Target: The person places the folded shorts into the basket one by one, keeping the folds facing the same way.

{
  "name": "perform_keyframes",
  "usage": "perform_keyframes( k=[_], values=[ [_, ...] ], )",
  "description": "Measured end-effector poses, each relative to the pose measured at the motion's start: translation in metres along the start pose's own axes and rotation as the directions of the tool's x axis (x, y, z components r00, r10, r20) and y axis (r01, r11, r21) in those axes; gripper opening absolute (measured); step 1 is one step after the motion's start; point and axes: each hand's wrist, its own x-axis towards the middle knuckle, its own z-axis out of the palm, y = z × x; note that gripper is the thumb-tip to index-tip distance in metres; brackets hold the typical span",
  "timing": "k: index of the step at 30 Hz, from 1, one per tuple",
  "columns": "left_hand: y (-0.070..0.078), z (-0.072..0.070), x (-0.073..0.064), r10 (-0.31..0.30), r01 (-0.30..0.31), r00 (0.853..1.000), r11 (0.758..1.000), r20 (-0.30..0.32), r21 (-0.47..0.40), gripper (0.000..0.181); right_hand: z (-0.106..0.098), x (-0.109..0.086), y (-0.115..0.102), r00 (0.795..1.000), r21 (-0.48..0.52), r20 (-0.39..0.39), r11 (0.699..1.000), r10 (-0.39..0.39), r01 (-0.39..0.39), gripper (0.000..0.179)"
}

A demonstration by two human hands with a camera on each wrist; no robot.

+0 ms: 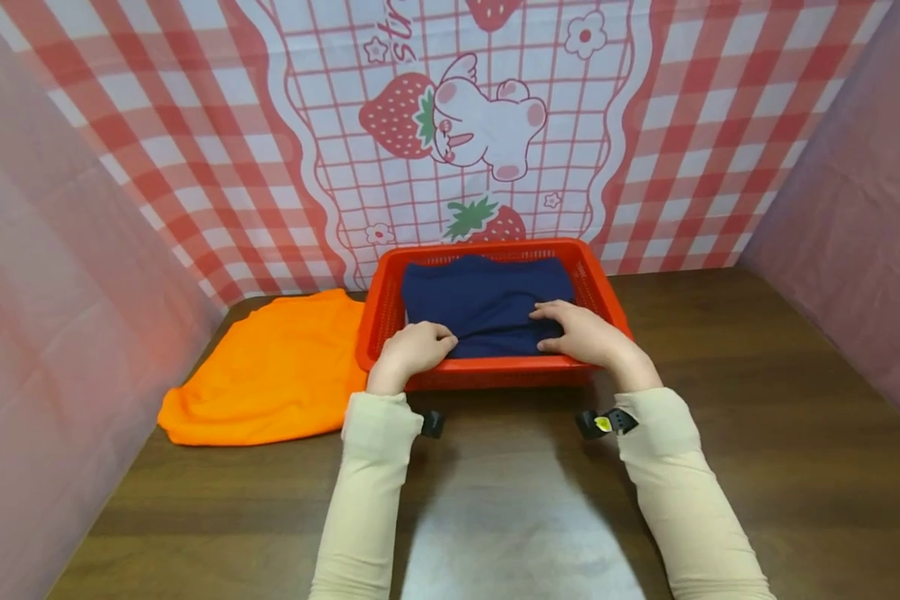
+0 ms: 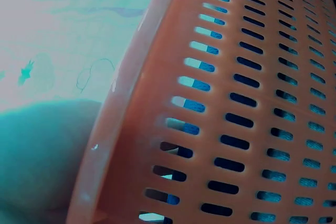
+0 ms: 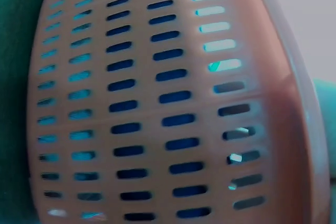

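A folded navy blue cloth (image 1: 487,292) lies inside a red plastic basket (image 1: 495,364) with slotted walls. Over the basket's front left rim reaches my left hand (image 1: 417,346), its thumb and forefinger close together at the cloth's near edge; whether they pinch it does not show. My right hand (image 1: 581,333) reaches over the front right rim, with thumb and fingers apart and touching the cloth. Both wrist views are filled by the basket's slotted wall (image 2: 210,114), and blue fabric shows through the slots. Part of the left hand (image 2: 42,156) appears beyond the rim there.
An orange cloth (image 1: 277,367) lies spread on the brown wooden table (image 1: 495,483), left of the basket. Behind stands a red-and-white checked curtain (image 1: 690,167) with strawberry prints. Pink fabric walls (image 1: 847,208) flank both sides of the table.
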Motion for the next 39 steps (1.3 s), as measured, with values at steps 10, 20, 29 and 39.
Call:
perform_keyframes(
  k=[10, 20, 29, 39],
  values=[
    [0.005, -0.004, -0.007, -0.005, 0.003, 0.994, 1.000, -0.108, -0.021, 0.032, -0.001, -0.007, -0.004, 0.995, -0.033, -0.100, 0.999, -0.002, -0.001, 0.043],
    [0.011, -0.020, -0.018, 0.023, -0.060, 0.932, 0.994, -0.362, -0.091, 0.027, -0.005, -0.006, -0.024, 0.964, -0.062, -0.265, 0.997, 0.024, -0.042, 0.041],
    [0.008, -0.024, -0.022, -0.019, -0.117, 0.803, 0.975, -0.596, -0.188, 0.024, 0.004, -0.007, -0.045, 0.901, 0.054, -0.433, 0.998, 0.010, 0.016, 0.030],
    [0.006, -0.033, -0.029, -0.066, -0.217, 0.686, 0.932, -0.725, -0.290, 0.022, 0.012, -0.009, -0.059, 0.848, 0.138, -0.528, 0.981, -0.040, 0.133, 0.025]
  ],
)
